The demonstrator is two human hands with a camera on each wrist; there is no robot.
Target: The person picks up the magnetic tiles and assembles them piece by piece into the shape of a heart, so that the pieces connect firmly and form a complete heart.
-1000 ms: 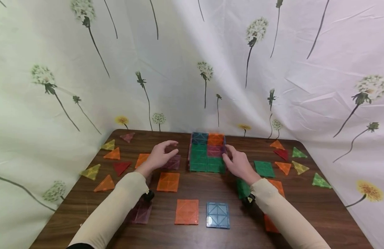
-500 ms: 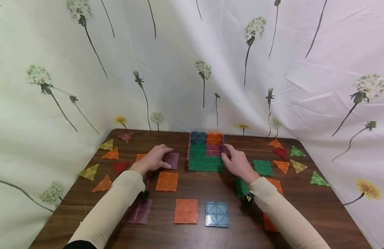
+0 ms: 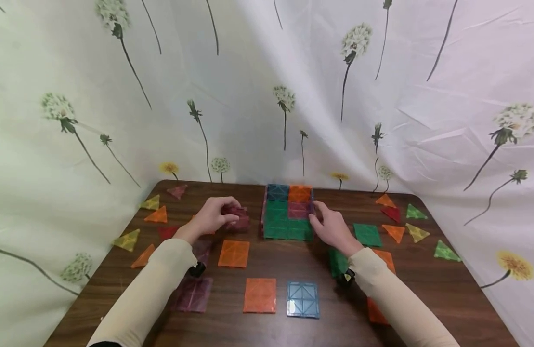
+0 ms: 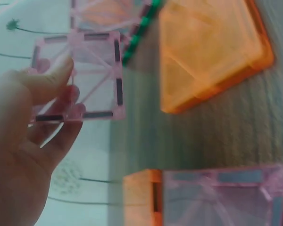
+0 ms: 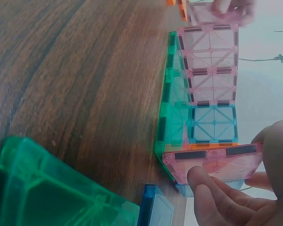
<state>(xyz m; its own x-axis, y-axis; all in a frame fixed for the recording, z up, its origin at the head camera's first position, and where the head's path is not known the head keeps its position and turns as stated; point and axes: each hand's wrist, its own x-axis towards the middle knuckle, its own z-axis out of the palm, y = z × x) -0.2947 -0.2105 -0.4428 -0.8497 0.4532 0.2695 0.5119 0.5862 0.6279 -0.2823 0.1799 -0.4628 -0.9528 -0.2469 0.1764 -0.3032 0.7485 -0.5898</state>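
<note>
My left hand (image 3: 209, 218) pinches a translucent pink square magnetic tile (image 4: 96, 92) between thumb and fingers, held upright left of a low open box of tiles. That box has a floor of green tiles (image 3: 276, 227) and one pink tile (image 3: 298, 210). Blue (image 3: 278, 193) and orange (image 3: 299, 194) tiles stand along its back, and pink tiles (image 5: 210, 49) form its left wall. At its right wall my right hand (image 3: 333, 227) grips a standing pink tile (image 5: 221, 162), fingers against its face and thumb round the far end.
Nearby lie orange squares (image 3: 234, 253) (image 3: 260, 295), a blue square (image 3: 303, 299), a purple square (image 3: 195, 295) and a green square (image 3: 367, 235). Several triangles, such as a yellow one (image 3: 127, 239) and a green one (image 3: 446, 252), line both sides. A patterned cloth (image 3: 249, 96) hangs behind the table.
My left hand came down to the tile on the left, took hold of it and tilted it up off the table. My right hand has stayed at the box's right wall.
</note>
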